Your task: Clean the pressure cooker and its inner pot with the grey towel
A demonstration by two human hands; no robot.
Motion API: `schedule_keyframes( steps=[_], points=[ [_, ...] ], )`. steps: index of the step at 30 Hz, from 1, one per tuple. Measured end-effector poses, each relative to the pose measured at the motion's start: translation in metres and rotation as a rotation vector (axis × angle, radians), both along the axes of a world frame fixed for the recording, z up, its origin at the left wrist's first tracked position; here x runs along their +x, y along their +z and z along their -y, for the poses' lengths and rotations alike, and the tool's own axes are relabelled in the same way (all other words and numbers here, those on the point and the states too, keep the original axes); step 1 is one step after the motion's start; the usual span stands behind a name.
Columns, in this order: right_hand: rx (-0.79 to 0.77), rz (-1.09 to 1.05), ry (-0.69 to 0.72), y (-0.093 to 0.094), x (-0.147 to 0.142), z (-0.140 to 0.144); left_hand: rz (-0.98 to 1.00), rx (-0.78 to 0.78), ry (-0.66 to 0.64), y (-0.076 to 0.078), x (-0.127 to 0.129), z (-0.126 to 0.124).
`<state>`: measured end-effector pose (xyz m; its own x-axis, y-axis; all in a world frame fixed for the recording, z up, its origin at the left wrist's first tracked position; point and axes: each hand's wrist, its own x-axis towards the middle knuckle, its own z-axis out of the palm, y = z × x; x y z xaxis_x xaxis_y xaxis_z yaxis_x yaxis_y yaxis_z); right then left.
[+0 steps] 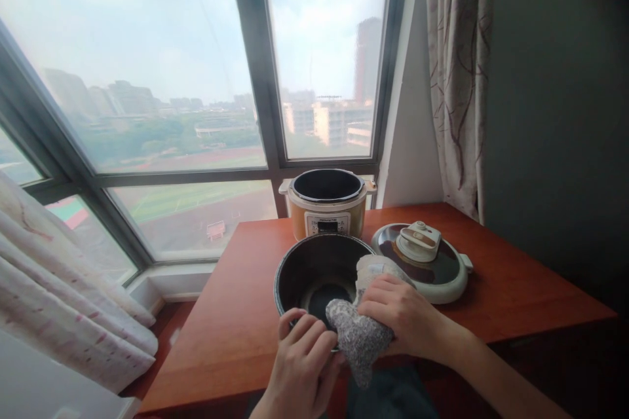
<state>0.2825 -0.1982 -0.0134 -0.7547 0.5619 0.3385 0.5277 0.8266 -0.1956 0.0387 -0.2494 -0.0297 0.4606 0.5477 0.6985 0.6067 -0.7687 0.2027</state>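
On a reddish wooden surface, an empty orange electric cooker stands behind the dark round inner pot, its white-rimmed lid beside. Left hand grips the pot's rim; right hand, grip clamped, presses a speckled grey cloth over it.

Hazy daylight floods in through the big window at the far side, washing the sky nearly white; the wall on the right sits in deep shadow; the wooden surface carries a soft sheen; window frames bow at the left edge; the near hands look slightly soft.
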Motion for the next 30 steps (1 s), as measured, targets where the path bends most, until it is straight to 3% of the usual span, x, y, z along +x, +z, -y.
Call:
schedule_keyframes(
  steps=[7, 13, 24, 30],
  points=[
    [0.053, -0.012, -0.022, -0.001, -0.002, -0.024, 0.017, -0.018, -0.004, -0.005, -0.002, -0.030],
    [0.127, 0.026, -0.046, -0.003, -0.011, -0.037, -0.018, -0.080, -0.042, 0.005, -0.018, -0.056],
    [0.091, 0.032, -0.031, -0.002, -0.010, -0.037, -0.013, -0.116, -0.055, 0.007, -0.021, -0.054],
    [0.039, 0.074, 0.026, 0.006, -0.002, -0.037, -0.037, -0.186, -0.129, 0.010, -0.036, -0.055]
  ],
)
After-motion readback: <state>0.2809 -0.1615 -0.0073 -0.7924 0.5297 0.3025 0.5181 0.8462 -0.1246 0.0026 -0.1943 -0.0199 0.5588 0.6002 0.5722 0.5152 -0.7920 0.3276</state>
